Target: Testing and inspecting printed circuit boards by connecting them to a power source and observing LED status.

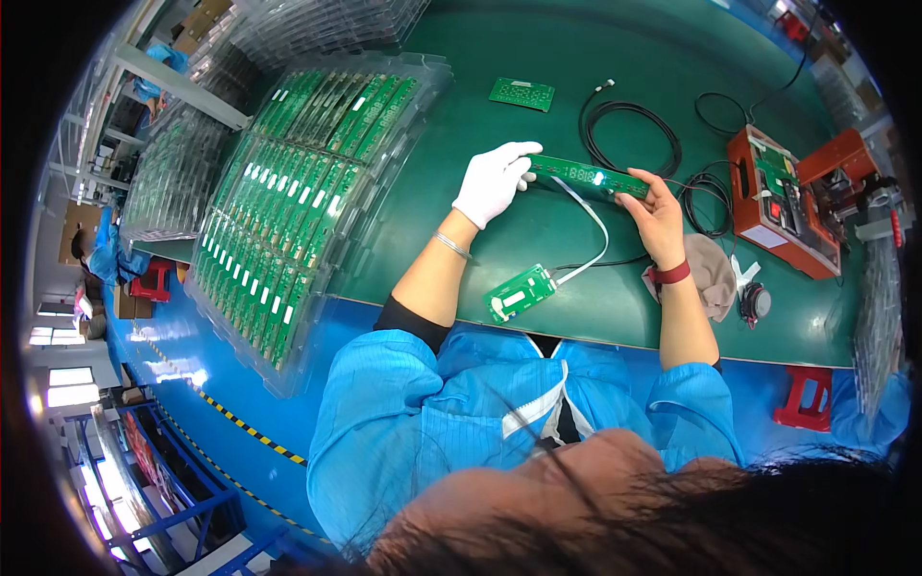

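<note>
Between my two hands I hold a long, narrow green circuit board point(582, 175) with a lit digit display. My left hand point(492, 182), in a white glove, grips its left end. Bare except for a red band at the wrist, my right hand point(655, 213) pinches the right end. A pale flat cable point(597, 223) curves from the held board's underside down to a smaller green circuit board point(521, 294), which lies on the table near its front edge. Another green circuit board point(521, 93) lies farther back, beyond my left hand.
Left, clear plastic trays point(279, 211) hold rows of green boards. Black cable point(634, 115) lies coiled behind my right hand. At right stand an orange test fixture point(783, 206) and, nearer, a beige cloth point(709, 278). A red stool point(805, 398) is below the table's right edge.
</note>
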A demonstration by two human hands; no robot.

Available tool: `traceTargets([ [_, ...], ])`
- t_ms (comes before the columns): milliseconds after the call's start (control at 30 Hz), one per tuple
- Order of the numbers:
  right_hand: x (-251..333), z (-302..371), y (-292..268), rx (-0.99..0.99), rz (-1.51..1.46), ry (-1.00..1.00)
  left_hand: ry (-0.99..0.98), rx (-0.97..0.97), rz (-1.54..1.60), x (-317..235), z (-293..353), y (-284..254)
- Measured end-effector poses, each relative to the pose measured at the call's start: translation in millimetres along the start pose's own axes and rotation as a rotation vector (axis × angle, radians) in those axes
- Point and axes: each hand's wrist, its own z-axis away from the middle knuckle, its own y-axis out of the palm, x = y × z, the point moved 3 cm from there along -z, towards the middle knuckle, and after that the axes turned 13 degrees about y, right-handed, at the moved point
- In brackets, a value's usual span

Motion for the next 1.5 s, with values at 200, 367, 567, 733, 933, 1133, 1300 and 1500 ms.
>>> traceTargets([
  [200, 3.1, 2.4, 0.8, -0.023, -0.061, 0.021, 0.066, 0.016, -0.029, 0.7, -0.7, 0.7],
  [367, 2.5, 2.0, -0.9, -0.026, -0.064, 0.027, 0.068, 0.017, -0.032, 1.5, -1.0, 2.0],
  [567, -1.3, 0.3, -1.1, -0.027, -0.076, 0.027, 0.073, 0.02, -0.043, 1.1, -1.2, 1.9],
  [733, -2.5, -0.5, -2.0, -0.022, -0.061, 0.024, 0.072, 0.006, 0.027, 1.6, -0.8, 2.6],
  [933, 0.7, 2.4, 1.6, -0.004, -0.005, 0.025, 0.048, 0.008, -0.038, 7.6, -2.0, 3.0],
  [1133, 1.8, 1.6, 1.8, -0.015, 0.025, 0.017, 0.07, -0.006, -0.132, 7.2, -2.5, 4.1],
  [1300, 2.4, 3.8, -0.3, -0.025, -0.06, -0.019, 0.095, 0.006, -0.165, 14.0, -4.8, 8.3],
  [1500, -0.2, 3.9, 2.0, -0.034, 0.048, -0.04, 0.094, -0.002, -0.165, 13.5, -2.1, 5.2],
])
